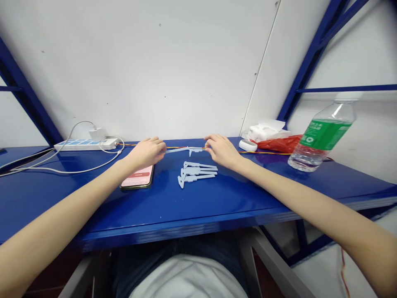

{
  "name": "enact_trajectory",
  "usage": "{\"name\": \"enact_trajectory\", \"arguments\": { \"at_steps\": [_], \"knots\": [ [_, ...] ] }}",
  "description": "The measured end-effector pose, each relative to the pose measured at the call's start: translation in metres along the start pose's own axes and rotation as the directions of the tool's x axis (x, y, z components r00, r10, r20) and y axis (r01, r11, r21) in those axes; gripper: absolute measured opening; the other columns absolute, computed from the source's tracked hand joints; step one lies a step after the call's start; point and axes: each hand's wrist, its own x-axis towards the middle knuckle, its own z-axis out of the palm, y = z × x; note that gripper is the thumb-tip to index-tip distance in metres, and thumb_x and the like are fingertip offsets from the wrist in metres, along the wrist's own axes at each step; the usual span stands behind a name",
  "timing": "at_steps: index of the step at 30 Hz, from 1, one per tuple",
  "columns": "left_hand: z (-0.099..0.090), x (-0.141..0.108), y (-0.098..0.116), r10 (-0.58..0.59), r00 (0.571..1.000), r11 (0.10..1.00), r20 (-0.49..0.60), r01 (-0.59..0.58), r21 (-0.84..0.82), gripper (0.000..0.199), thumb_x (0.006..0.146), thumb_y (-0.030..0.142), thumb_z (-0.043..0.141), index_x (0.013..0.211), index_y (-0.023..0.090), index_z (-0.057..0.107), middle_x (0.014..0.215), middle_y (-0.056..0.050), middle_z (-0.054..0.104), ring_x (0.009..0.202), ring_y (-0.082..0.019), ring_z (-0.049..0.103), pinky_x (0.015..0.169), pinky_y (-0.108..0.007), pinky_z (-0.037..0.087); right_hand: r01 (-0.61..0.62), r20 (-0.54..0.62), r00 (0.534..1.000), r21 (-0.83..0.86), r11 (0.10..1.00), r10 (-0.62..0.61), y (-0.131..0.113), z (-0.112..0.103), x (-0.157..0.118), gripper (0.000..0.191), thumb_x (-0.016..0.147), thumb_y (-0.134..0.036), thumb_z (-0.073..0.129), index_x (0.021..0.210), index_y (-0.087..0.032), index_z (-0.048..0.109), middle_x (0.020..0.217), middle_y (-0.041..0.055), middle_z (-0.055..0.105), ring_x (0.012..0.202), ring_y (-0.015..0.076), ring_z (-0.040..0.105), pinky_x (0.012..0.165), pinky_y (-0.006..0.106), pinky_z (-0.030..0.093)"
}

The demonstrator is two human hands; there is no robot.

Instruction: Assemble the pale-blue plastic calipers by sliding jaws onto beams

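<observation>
Caliper in hand: pale blue plastic caliper [195,149] held between the two hands near the table's back edge, its small jaw pointing down; a thin pale strip [176,150] runs from it leftward. Whether the two are one piece, cannot tell.
Left hand: left hand [151,151] closed, fingers gripping the strip's outer end; knuckles up, above the phone's far end.
Right hand: right hand [221,151] pinching the caliper's right end between thumb and fingers.
Loose calipers: small overlapping cluster of calipers [200,170], same pale blue, nearer the body, beams toward the right.
Phone: phone [136,179], screen lit pink, partly under the left hand.
Blue table, left: white power strip [83,144], charger [97,133] plugged in, white cable [77,170] looping.
Blue table, right: small white oval case [248,145], red plastic bag [279,143], tissue pack [265,130], green-labelled bottle [324,134].
Behind: pale wall panels [155,70], blue frame bars at either side.
</observation>
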Motion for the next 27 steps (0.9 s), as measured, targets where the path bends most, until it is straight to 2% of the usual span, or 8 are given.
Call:
{"name": "enact_trajectory", "arguments": {
  "at_steps": [15,21,27],
  "knots": [
    [-0.002,-0.001,-0.001,0.046,0.999,0.998,-0.025,-0.044,0.051,0.024,0.090,0.023,0.036,0.093,0.017,0.059,0.095,-0.009,0.066,0.093,-0.021,0.056,0.081,-0.034,0.042,0.020,-0.070,0.997,0.012,1.000,-0.019,-0.003,-0.001,0.000,0.015,0.084,-0.012,0.046,0.081,-0.018,0.059,0.108,0.0108,0.063,0.101,0.0243,0.056,0.086,0.039,0.041],
    [0.003,-0.001,-0.007,0.091,0.992,0.996,-0.087,-0.091,0.001,0.023,0.090,0.023,0.039,0.091,0.016,0.060,0.090,-0.008,0.066,0.088,-0.020,0.056,0.077,-0.032,0.043,0.053,-0.098,0.994,0.022,0.998,-0.051,-0.003,-0.002,0.001,0.012,0.085,-0.012,0.048,0.082,-0.018,0.058,0.108,0.0110,0.063,0.101,0.0244,0.057,0.086,0.038,0.042],
    [0.002,0.002,0.006,0.155,0.978,0.988,-0.137,-0.150,0.049,0.022,0.091,0.025,0.040,0.090,0.016,0.060,0.089,-0.007,0.067,0.086,-0.019,0.057,0.074,-0.031,0.043,0.133,-0.127,0.984,0.065,0.989,-0.124,-0.017,-0.005,0.002,0.012,0.086,-0.012,0.047,0.083,-0.018,0.057,0.109,0.0112,0.064,0.103,0.0228,0.057,0.088,0.038,0.041]
  ]
}}
